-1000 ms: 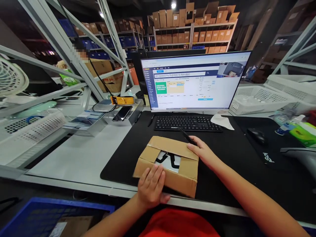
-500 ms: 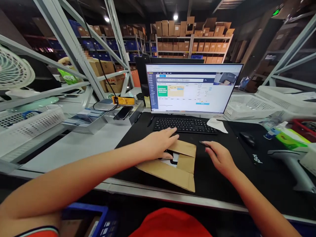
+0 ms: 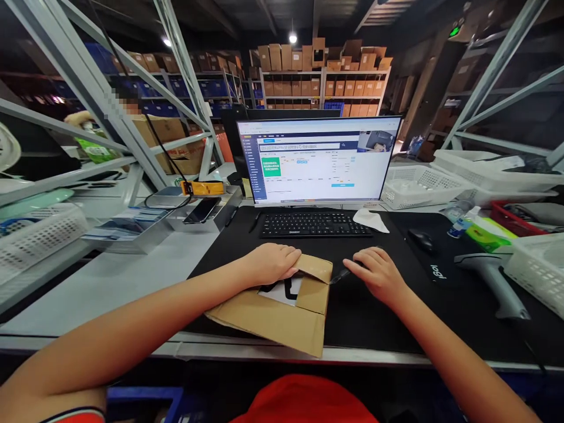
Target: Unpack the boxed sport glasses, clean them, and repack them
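A cardboard box lies on the black desk mat, its top flaps partly open over a white sheet with black marks. My left hand curls over the far flap and grips its edge. To the right of the box, my right hand rests on the mat with fingers bent over a thin dark tool, a pen or knife whose tip points at the box.
A keyboard and lit monitor stand behind the box. Mouse, scanner gun, white baskets and a red tray at right. A phone and trays at left. Warehouse shelves beyond.
My left hand went from the box's near side to its far flap. My right hand left the box for the mat, over the dark tool. The view shifted.
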`<state>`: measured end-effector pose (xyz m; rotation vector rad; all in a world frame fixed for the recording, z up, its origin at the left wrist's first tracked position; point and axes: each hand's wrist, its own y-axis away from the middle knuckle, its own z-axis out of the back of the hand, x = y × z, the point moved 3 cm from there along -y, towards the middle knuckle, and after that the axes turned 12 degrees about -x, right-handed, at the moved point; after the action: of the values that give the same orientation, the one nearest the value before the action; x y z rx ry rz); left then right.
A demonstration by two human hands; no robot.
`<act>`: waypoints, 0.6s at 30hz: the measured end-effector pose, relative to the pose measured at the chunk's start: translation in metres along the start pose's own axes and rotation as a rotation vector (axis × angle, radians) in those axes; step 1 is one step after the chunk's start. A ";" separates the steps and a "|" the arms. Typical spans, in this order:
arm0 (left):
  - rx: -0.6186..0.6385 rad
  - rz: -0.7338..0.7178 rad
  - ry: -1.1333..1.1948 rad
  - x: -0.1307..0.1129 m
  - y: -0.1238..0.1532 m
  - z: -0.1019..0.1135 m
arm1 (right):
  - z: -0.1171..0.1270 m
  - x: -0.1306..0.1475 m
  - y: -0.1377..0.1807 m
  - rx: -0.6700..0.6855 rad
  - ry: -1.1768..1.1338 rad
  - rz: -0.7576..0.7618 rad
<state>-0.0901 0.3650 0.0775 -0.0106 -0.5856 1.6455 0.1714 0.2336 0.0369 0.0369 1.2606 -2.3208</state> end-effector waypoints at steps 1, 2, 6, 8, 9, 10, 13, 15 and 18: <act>0.011 0.011 0.011 0.000 0.000 0.001 | -0.005 -0.009 0.002 0.005 0.045 -0.005; 0.023 0.025 0.023 -0.001 -0.001 0.003 | -0.010 -0.019 0.004 0.016 0.104 -0.027; 0.112 0.120 0.046 -0.004 -0.006 0.013 | -0.014 -0.053 0.020 0.038 0.308 -0.227; 0.197 0.256 0.021 -0.002 -0.008 0.021 | -0.010 -0.059 0.030 0.024 0.299 -0.313; 0.241 0.347 -0.002 0.002 -0.007 0.026 | -0.007 -0.060 0.034 0.019 0.282 -0.342; 0.282 0.446 -0.028 0.006 -0.006 0.032 | -0.003 -0.059 0.039 0.012 0.265 -0.366; 0.362 0.755 -0.062 0.028 0.008 0.050 | 0.013 -0.055 0.050 -0.035 0.240 -0.442; 0.391 0.960 -0.039 0.046 0.026 0.059 | 0.024 -0.054 0.052 -0.058 0.235 -0.484; 0.408 1.142 0.006 0.067 0.059 0.067 | 0.034 -0.047 0.044 -0.070 0.190 -0.504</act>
<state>-0.1786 0.4001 0.1351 -0.0590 -0.1975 2.8495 0.2385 0.2060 0.0339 -0.0971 1.5923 -2.7441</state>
